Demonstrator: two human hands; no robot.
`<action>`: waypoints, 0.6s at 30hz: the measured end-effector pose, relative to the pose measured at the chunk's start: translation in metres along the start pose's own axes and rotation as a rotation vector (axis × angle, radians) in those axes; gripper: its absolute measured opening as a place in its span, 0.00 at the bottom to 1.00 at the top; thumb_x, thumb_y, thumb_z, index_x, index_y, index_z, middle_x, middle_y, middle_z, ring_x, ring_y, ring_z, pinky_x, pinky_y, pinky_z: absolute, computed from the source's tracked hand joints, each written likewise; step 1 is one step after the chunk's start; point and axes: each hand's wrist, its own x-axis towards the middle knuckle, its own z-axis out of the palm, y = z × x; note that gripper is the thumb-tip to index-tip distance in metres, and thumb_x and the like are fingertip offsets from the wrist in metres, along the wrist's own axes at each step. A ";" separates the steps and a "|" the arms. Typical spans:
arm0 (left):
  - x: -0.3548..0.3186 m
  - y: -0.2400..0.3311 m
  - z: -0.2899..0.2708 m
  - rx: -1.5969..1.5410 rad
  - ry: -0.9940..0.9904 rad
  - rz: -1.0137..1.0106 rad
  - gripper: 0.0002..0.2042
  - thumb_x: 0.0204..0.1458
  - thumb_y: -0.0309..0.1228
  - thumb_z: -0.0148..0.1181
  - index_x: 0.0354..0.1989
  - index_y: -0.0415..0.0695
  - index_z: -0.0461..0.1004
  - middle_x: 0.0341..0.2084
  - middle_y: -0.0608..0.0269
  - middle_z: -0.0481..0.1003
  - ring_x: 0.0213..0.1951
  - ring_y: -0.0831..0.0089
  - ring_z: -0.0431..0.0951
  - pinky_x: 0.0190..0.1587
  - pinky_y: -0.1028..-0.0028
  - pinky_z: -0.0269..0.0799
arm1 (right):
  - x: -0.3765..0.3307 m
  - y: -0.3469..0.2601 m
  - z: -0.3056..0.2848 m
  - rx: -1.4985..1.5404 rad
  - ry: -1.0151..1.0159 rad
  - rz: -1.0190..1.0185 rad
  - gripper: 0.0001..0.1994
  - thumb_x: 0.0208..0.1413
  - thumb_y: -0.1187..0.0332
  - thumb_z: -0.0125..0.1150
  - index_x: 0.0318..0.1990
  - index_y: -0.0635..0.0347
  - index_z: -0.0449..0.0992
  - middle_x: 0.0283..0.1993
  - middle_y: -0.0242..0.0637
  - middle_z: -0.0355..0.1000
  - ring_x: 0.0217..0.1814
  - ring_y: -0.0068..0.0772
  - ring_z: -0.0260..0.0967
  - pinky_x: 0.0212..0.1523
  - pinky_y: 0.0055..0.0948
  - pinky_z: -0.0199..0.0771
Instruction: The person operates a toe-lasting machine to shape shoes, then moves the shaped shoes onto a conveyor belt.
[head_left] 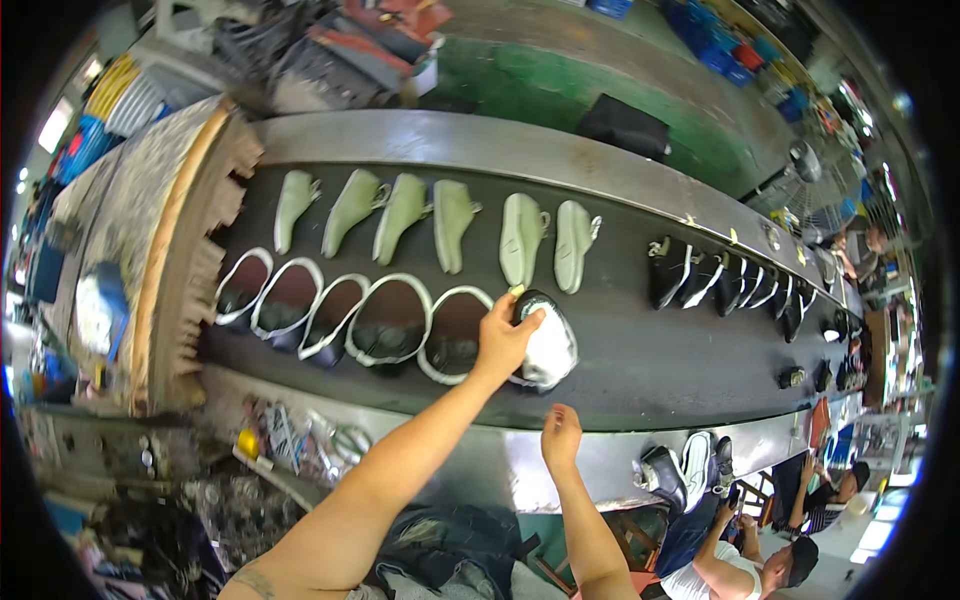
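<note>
Nearest you, your right hand (562, 440) is over the metal ledge (525, 465), its fingers curled in close together; whether they pinch anything, you cannot tell. Your left hand (505, 340) reaches farther, thumb and fingers pinching the left side of a black-and-white piece (550, 348), which is at the middle of the dark belt (625, 365). To its left you have a row of white loops (401, 279) around dark pieces (385, 343). Beyond the loops, six pale green shoes (452, 225) stand in a row, with black shoes (670, 272) well apart to their right. Past the belt's far metal rail (440, 137), a black box (624, 125) sits near the green floor (530, 95).
</note>
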 end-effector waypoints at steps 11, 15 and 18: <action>0.187 -0.216 0.107 1.320 0.130 0.169 0.30 0.40 0.34 0.71 0.51 0.33 0.67 0.37 0.43 0.77 0.41 0.48 0.78 0.45 0.56 0.73 | 0.056 0.053 -0.017 -0.611 -0.287 -0.275 0.06 0.48 0.67 0.63 0.29 0.59 0.79 0.32 0.41 0.74 0.43 0.45 0.69 0.60 0.55 0.58; 0.208 -0.230 0.058 0.825 0.048 0.075 0.28 0.41 0.32 0.69 0.53 0.38 0.68 0.38 0.49 0.77 0.39 0.53 0.76 0.47 0.60 0.71 | 0.071 -0.039 -0.030 -0.114 -0.065 -0.215 0.07 0.48 0.74 0.64 0.36 0.62 0.78 0.33 0.45 0.74 0.38 0.49 0.70 0.52 0.45 0.66; 0.192 -0.181 0.018 0.118 -0.078 -0.424 0.25 0.45 0.25 0.66 0.55 0.39 0.72 0.44 0.62 0.77 0.45 0.74 0.74 0.50 0.74 0.68 | 0.093 -0.066 -0.043 0.177 -0.067 -0.239 0.07 0.51 0.78 0.64 0.38 0.65 0.77 0.30 0.41 0.74 0.34 0.39 0.70 0.33 0.32 0.69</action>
